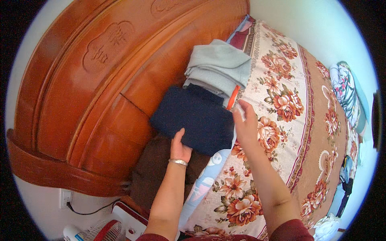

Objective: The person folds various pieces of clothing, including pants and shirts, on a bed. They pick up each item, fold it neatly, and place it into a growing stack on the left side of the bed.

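A dark navy folded cloth (199, 117) lies against the wooden headboard, partly on a dark brown cloth (153, 168). My left hand (181, 147) rests at its lower edge, thumb on top, fingers hidden beneath; a metal bracelet circles the wrist. At the navy cloth's right end, my right hand (245, 120) is curled with a small bit of whitish material (240, 111) at its fingers; whether it grips this is unclear. Beyond the navy cloth sits a folded light grey cloth (218, 66), with an orange strip (233, 97) at its near corner.
A floral bedspread (280, 90) covers the bed, with a light blue patterned cloth (208, 177) along its left edge. The carved headboard (120, 75) rises at left. A fan (105, 230) and a plugged-in cable (90, 213) are at lower left. More clothes (346, 90) lie at far right.
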A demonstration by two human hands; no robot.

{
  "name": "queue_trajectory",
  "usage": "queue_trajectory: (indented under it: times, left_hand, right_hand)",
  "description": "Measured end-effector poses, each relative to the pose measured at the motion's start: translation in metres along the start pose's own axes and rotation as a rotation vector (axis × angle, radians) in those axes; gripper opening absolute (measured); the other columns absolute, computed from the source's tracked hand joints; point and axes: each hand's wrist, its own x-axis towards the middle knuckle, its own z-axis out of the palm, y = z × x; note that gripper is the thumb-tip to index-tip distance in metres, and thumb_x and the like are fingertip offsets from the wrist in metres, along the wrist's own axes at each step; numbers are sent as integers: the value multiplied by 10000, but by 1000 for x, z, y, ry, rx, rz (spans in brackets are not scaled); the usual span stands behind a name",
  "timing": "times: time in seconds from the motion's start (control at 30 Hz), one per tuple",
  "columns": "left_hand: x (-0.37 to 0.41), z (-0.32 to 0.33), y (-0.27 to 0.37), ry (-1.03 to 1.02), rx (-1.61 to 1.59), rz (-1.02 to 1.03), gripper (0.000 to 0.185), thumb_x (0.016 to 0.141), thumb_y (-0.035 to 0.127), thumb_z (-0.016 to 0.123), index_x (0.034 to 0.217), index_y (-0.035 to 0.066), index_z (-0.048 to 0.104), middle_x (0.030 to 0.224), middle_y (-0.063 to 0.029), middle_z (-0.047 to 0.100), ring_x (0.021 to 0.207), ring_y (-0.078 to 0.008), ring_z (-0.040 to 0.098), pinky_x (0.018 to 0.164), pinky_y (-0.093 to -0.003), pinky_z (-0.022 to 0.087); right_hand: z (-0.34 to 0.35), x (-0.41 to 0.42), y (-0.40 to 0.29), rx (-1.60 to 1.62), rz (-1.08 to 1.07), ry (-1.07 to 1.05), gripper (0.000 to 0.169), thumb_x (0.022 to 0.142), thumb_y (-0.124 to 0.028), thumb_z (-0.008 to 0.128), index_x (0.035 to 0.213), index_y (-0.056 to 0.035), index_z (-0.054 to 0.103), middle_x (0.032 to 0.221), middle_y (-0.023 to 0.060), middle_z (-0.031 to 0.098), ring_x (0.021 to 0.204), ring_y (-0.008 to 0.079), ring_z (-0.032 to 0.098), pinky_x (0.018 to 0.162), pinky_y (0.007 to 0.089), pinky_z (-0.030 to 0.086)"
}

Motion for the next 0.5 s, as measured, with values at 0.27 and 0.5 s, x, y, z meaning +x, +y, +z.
queue_trajectory:
  times: [0.27,0.5]
  left_hand:
    - [-17,-13,18,-270,1208,502,367,777,165,527,1089,-8,613,1069,-101,631,1059,-248,561,1026,-422,316]
    - [-17,38,51,-484,2786,349,675,692,706,578,823,64,741,970,-154,682,981,-282,610,967,-438,327]
  right_hand:
    - [63,-24,11,-468,-582,-381,583,838,-426,593,1330,-139,466,1398,149,398,1311,351,348,1091,541,198]
    - [78,-18,31,-574,-566,-364,600,865,-456,549,1343,-107,449,1409,174,378,1327,355,323,1098,540,184]
